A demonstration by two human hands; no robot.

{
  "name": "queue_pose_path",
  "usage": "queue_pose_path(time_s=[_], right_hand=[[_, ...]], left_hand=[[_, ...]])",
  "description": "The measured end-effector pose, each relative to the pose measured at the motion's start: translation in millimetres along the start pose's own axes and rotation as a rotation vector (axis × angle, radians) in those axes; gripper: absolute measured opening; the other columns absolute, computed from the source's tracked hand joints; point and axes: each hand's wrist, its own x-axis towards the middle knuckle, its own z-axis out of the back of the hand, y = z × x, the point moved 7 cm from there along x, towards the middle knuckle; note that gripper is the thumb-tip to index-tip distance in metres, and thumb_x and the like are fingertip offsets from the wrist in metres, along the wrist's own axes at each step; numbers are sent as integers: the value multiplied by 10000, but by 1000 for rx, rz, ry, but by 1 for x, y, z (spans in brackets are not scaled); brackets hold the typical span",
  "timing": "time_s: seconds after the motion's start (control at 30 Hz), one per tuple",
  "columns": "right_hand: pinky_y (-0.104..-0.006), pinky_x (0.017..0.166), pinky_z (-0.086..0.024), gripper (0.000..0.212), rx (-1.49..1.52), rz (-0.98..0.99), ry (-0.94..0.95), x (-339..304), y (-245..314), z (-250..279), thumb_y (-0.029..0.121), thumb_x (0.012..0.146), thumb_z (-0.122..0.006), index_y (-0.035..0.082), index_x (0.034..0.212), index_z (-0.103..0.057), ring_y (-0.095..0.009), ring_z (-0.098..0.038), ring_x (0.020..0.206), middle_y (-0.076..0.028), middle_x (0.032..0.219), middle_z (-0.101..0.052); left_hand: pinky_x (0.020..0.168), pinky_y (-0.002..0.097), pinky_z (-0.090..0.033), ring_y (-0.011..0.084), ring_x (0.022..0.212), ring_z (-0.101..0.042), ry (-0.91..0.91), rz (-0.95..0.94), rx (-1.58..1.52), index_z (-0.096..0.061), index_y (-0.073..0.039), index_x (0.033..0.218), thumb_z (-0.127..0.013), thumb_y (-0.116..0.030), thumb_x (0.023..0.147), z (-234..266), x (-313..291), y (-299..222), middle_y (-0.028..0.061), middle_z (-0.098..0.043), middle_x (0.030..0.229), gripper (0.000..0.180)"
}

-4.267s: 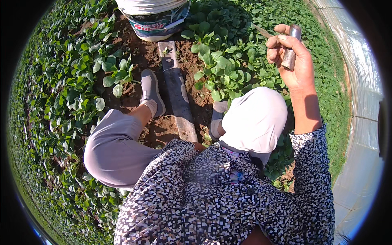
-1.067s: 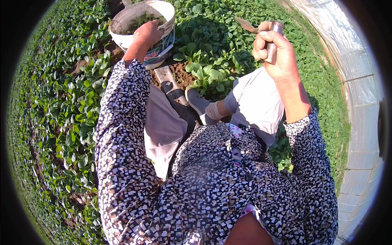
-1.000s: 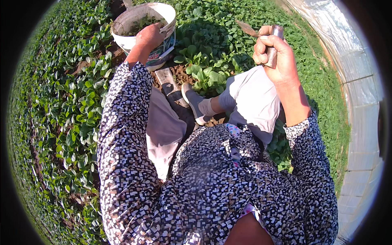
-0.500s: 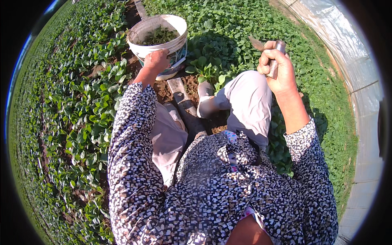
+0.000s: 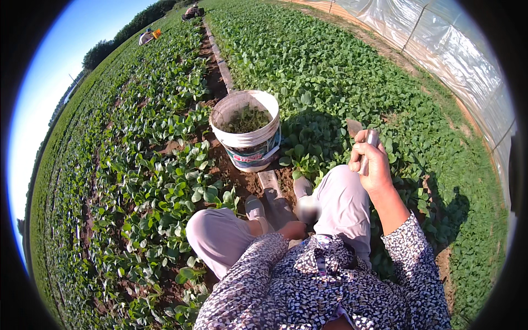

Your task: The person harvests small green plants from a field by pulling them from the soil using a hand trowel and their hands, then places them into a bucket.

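My right hand (image 5: 374, 165) is raised above my right knee. Its fingers wrap round a short-handled hand tool (image 5: 370, 148) with a tubular metal handle, and a small flat blade sticks out past the knuckles. Between my knees, low in front of my body, is my left hand (image 5: 293, 230); its fingers are hard to make out against a dark patch. A white bucket (image 5: 273, 132) with a coloured label stands upright ahead of my feet, no hand touching it. Pulled green plants (image 5: 246, 119) lie inside it.
Leafy green crops (image 5: 148, 165) grow in rows on both sides. A narrow strip (image 5: 220, 60) runs ahead between the beds, with bare soil beside it. Plastic sheeting (image 5: 440, 44) walls the right side. Far off, a person (image 5: 146, 37) is by something orange, and another figure (image 5: 192, 11) is low among plants.
My left hand has let go of the bucket rim and drawn back between my knees. The view has tilted up, showing more field and sky. The right hand keeps its hold on the tool.
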Motion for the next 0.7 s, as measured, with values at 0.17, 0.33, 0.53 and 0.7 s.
queue_pose_path(time_s=[0.17, 0.33, 0.53, 0.7], right_hand=[[-276, 468, -402, 164, 5, -40, 0, 9, -9, -6, 101, 794, -599, 94, 945, -534, -148, -500, 496, -56, 636, -552], [-274, 467, -413, 173, 56, -147, 66, 44, -42, -38, 92, 799, -609, 76, 951, -530, -148, -496, 488, -59, 643, -562], [-281, 467, -387, 180, -10, -262, 12, 76, -57, -53, 86, 801, -571, 59, 964, -498, -143, -445, 451, -61, 604, -532], [-309, 336, -336, 237, -13, -396, -58, 100, -72, -54, 103, 707, -546, 58, 912, -436, -140, -368, 329, -64, 498, -467]], left_hand=[[821, 487, -484, 308, 1003, -610, 167, -37, -86, -584, -148, 1144, -538, -322, 849, -62, -8, 13, 106, -644, 1067, 345], [822, 497, -480, 306, 1007, -600, -38, 311, -369, -570, -146, 1150, -530, -312, 857, -44, -34, 115, 105, -629, 1071, 340], [823, 510, -474, 304, 1013, -588, -197, 641, -776, -555, -143, 1158, -521, -301, 867, -64, -57, 203, 104, -610, 1077, 334], [825, 521, -470, 302, 1018, -578, -177, 751, -1144, -542, -141, 1165, -513, -292, 874, -102, -38, 215, 103, -594, 1081, 329]])
